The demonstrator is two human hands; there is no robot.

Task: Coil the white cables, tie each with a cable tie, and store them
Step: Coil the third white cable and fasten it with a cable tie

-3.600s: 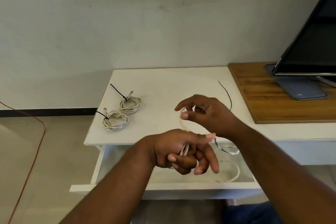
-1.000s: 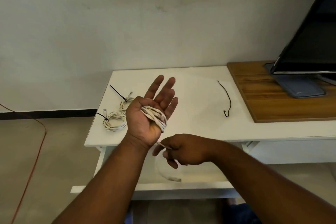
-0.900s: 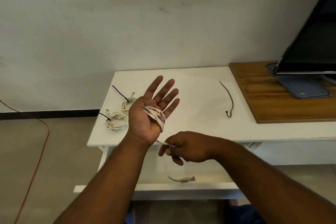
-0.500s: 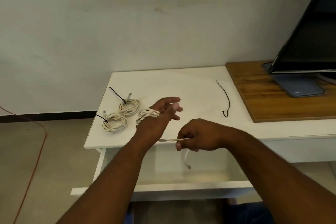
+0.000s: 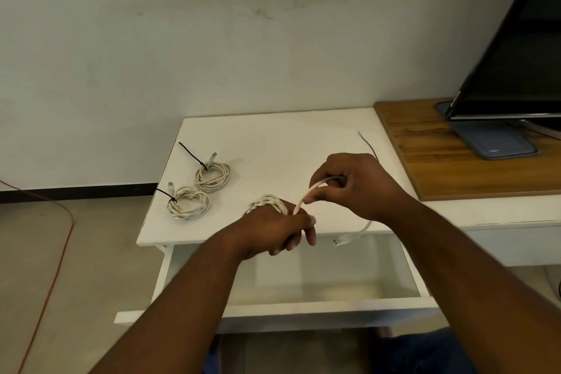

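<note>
2 finished coils (image 5: pixel 188 203), each cinched with a black tie, lie on the left part of the white table (image 5: pixel 288 143), so the step in hand looks like winding cable 3. The left hand (image 5: pixel 273 231), just in front of the table's front edge, holds the white cable (image 5: pixel 267 203) as several loops wound round it, its fingers curled downward. The right hand (image 5: pixel 355 188), over the table's front edge, is clamped on the free strand, which it pinches between thumb and fingertips.

To finish well, I judge the right hand should lay each remaining turn beside the last with light, even tension, so the loops match in size and slide off without tangling. Little is left to wind. The tail (image 5: pixel 349 238) hangs off the table's front edge, above the open drawer (image 5: pixel 303 308), and ends in a clear plug.

The cable looks off-white, round and fairly stiff, and its loops sit slightly twisted over each other. 1 loose black cable tie (image 5: pixel 365 141) waits toward the table's right rear, partly hidden behind the right hand.
</note>
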